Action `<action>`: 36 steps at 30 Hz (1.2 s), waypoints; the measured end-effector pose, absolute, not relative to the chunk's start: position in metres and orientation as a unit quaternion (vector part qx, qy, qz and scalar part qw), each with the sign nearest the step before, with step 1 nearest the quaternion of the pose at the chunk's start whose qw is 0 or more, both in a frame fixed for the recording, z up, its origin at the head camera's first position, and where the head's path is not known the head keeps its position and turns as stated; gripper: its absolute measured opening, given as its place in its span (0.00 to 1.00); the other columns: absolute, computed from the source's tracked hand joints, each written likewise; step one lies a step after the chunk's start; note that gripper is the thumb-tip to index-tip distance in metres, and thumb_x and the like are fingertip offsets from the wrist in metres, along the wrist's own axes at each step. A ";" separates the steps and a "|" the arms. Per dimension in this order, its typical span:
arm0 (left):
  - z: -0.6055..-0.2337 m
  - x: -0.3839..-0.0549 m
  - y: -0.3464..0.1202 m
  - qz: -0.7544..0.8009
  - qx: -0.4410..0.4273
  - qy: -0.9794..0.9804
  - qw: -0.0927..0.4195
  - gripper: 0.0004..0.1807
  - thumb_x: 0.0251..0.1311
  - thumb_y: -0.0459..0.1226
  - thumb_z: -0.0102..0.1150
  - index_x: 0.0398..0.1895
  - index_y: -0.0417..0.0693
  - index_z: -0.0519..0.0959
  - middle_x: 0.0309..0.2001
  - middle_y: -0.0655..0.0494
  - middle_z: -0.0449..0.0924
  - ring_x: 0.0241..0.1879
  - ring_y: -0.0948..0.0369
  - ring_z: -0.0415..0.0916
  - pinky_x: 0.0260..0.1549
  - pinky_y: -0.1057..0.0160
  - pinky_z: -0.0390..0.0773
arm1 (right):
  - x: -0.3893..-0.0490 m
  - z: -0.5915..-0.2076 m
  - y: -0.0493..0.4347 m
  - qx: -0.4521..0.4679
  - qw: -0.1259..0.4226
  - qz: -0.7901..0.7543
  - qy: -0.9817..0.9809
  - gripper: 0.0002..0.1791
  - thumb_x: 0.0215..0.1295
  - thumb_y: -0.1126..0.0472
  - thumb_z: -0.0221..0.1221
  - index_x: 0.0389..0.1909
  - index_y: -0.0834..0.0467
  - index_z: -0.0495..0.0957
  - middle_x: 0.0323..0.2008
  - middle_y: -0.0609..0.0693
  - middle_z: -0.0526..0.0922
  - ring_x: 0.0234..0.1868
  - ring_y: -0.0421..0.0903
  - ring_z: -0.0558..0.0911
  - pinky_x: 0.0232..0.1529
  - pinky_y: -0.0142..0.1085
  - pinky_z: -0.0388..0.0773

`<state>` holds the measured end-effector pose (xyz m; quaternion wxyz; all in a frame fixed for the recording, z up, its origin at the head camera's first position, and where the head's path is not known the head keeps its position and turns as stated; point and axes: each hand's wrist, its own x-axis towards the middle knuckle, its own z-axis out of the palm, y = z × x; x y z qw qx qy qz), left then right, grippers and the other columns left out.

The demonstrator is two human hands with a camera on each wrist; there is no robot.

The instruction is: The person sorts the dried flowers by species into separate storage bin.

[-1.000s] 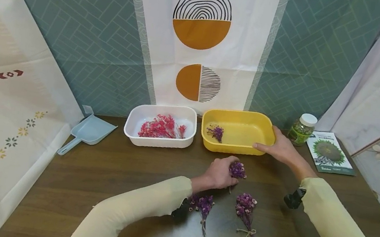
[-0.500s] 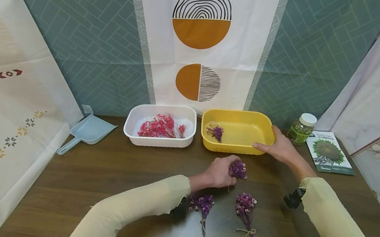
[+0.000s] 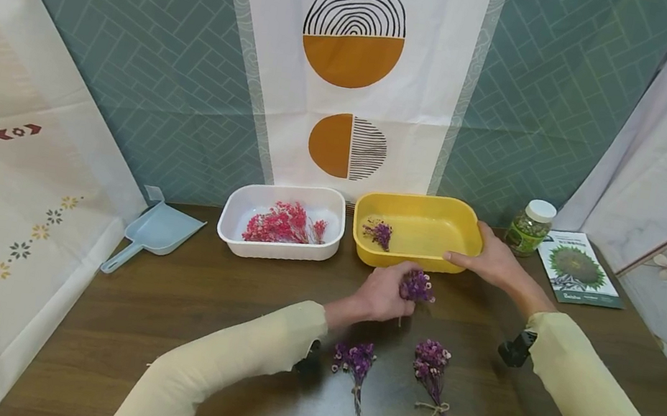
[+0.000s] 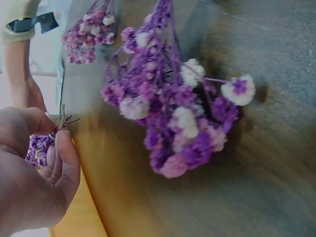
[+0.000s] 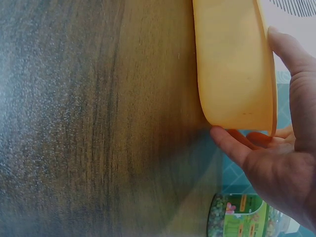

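In the head view my left hand [image 3: 384, 294] holds a small bunch of purple dried flowers [image 3: 418, 286] just in front of the yellow basin [image 3: 434, 235]. The left wrist view shows thumb and fingers pinching its twine-tied stems [image 4: 62, 124], with the blossoms partly hidden by the hand. My right hand [image 3: 491, 259] grips the basin's right end, thumb on the rim [image 5: 273, 59] and fingers around the end wall. One purple bunch [image 3: 380, 234] lies in the basin's left end. Two more, a left bunch [image 3: 357, 359] and a right bunch [image 3: 430, 362], lie on the table.
A white basin [image 3: 283, 253] with pink-red dried flowers [image 3: 284, 222] stands left of the yellow one. Farther left lies a light-blue dustpan [image 3: 163, 228]. A white-lidded jar [image 3: 529, 228] and a picture packet [image 3: 579, 269] sit at the right. Patterned cloth [image 3: 342, 151] hangs behind.
My left hand has moved slightly forward with the purple bunch, closer to the yellow basin's front wall. The right hand and the basin have stayed put.
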<state>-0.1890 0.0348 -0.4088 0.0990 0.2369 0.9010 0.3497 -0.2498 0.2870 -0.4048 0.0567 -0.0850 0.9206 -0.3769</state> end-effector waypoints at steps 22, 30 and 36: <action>-0.370 -0.215 0.031 0.365 0.229 0.902 0.027 0.36 0.56 0.33 0.69 0.70 0.49 0.69 0.32 0.56 0.80 0.28 0.63 0.76 0.27 0.68 0.74 | -0.251 -0.408 0.287 -0.082 0.052 -0.384 0.918 0.54 0.59 0.37 0.67 0.72 0.64 0.52 0.54 0.66 0.72 0.46 0.59 0.75 0.56 0.58 0.73; -0.359 -0.233 0.039 0.339 0.221 0.914 0.000 0.35 0.57 0.35 0.67 0.70 0.49 0.69 0.41 0.53 0.82 0.35 0.61 0.75 0.34 0.67 0.73 | -0.253 -0.408 0.287 -0.076 0.054 -0.377 0.922 0.54 0.60 0.38 0.66 0.73 0.64 0.51 0.54 0.64 0.72 0.46 0.58 0.75 0.55 0.56 0.74; -0.354 -0.245 0.046 0.330 0.214 0.919 -0.005 0.35 0.58 0.34 0.65 0.71 0.50 0.67 0.47 0.51 0.82 0.37 0.59 0.75 0.33 0.67 0.72 | -0.254 -0.409 0.287 -0.065 0.060 -0.374 0.923 0.55 0.62 0.39 0.66 0.75 0.64 0.47 0.57 0.65 0.71 0.49 0.59 0.75 0.57 0.57 0.73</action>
